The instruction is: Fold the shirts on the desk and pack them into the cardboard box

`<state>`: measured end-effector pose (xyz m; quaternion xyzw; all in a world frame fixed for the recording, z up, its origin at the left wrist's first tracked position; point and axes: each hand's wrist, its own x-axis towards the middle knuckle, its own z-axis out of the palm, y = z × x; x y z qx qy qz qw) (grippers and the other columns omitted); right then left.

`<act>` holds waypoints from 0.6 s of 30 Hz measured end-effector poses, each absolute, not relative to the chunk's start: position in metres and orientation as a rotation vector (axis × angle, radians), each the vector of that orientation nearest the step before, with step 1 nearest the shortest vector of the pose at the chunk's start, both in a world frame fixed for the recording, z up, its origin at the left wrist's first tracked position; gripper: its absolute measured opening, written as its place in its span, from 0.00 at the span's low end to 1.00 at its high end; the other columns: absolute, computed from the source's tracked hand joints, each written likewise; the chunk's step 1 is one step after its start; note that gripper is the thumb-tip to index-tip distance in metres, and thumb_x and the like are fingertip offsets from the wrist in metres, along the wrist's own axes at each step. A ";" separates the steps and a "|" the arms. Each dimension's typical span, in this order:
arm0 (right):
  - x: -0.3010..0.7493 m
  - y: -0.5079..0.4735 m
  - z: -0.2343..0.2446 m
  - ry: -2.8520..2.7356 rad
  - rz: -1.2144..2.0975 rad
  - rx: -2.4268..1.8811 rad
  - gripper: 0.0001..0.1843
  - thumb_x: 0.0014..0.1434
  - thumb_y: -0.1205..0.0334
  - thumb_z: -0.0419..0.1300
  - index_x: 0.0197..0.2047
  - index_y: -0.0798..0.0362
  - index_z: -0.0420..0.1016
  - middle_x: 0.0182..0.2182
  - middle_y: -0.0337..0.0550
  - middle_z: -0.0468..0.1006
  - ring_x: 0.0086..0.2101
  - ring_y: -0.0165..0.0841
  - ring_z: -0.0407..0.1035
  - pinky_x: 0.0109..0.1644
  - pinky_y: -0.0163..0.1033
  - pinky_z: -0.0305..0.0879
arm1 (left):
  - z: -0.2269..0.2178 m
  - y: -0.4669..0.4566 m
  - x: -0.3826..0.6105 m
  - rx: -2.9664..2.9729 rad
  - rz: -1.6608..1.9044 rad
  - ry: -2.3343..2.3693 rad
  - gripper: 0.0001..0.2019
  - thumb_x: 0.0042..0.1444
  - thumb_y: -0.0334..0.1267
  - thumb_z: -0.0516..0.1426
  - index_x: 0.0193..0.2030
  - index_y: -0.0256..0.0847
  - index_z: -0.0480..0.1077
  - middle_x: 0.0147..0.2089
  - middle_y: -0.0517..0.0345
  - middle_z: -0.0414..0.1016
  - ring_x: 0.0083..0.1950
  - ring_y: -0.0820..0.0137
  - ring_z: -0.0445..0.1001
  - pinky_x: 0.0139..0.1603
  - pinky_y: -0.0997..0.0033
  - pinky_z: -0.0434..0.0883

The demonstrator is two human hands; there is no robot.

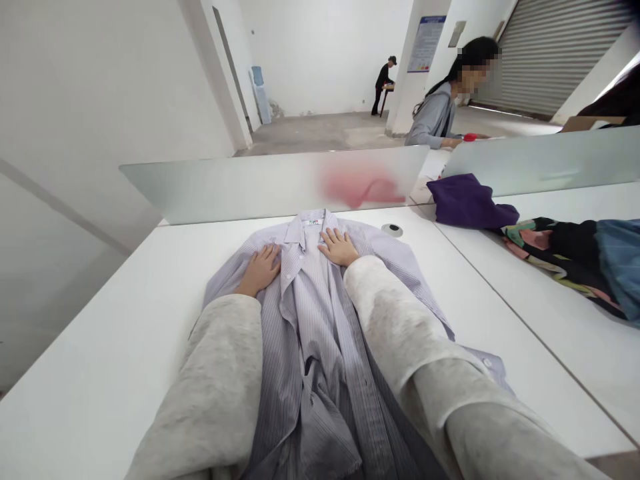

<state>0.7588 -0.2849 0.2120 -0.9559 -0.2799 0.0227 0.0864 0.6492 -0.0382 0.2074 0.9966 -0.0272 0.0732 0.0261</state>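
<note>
A striped, light purple-grey button shirt (320, 300) lies face up on the white table (125, 320), its front unbuttoned and its collar toward the far edge. My left hand (260, 268) rests flat on the shirt's left shoulder area, fingers stretched out. On the other side of the collar, my right hand (339, 247) lies flat on the cloth with its fingers spread. Neither hand grips the fabric. One cuff (487, 363) shows beyond my right forearm. Folds run down the open front, and my sleeves cover parts of the shirt's sides.
Frosted dividers (250, 187) stand along the table's far edge. To the right lie a purple cloth (473, 200) and a heap of patterned and blue clothes (570, 250). A round cable cover (393, 230) sits near the shirt. Beyond the divider, a person in grey (435, 117) works.
</note>
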 end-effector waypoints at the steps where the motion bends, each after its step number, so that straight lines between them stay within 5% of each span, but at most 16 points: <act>1: 0.759 -0.285 0.211 -0.836 0.056 -2.846 0.35 0.67 0.44 0.36 0.71 0.53 0.43 0.70 0.46 0.41 0.67 0.45 0.35 0.67 0.59 0.34 | 0.208 -0.038 0.649 3.076 0.257 -0.074 0.27 0.64 0.44 0.42 0.68 0.35 0.53 0.70 0.46 0.53 0.71 0.58 0.50 0.67 0.53 0.51; 11: 0.762 -0.285 0.206 -0.833 -0.057 -2.853 0.33 0.67 0.46 0.38 0.70 0.51 0.47 0.69 0.45 0.46 0.67 0.44 0.39 0.67 0.57 0.38 | 0.229 -0.067 0.611 3.089 0.633 -0.103 0.21 0.64 0.38 0.43 0.58 0.35 0.68 0.62 0.46 0.68 0.65 0.57 0.61 0.68 0.47 0.47; 15: 0.765 -0.284 0.205 -0.819 -0.080 -2.824 0.32 0.67 0.46 0.39 0.70 0.50 0.50 0.69 0.45 0.49 0.66 0.45 0.42 0.66 0.57 0.40 | 0.279 -0.091 0.563 3.186 0.478 -0.030 0.18 0.61 0.37 0.47 0.53 0.37 0.71 0.60 0.45 0.70 0.63 0.52 0.63 0.66 0.36 0.46; 18: 0.765 -0.285 0.205 -0.816 -0.233 -2.763 0.30 0.67 0.48 0.41 0.67 0.53 0.55 0.67 0.49 0.55 0.65 0.46 0.46 0.64 0.55 0.45 | 0.341 -0.111 0.504 3.191 0.559 -0.090 0.20 0.63 0.41 0.46 0.54 0.37 0.70 0.58 0.45 0.72 0.62 0.53 0.65 0.67 0.37 0.44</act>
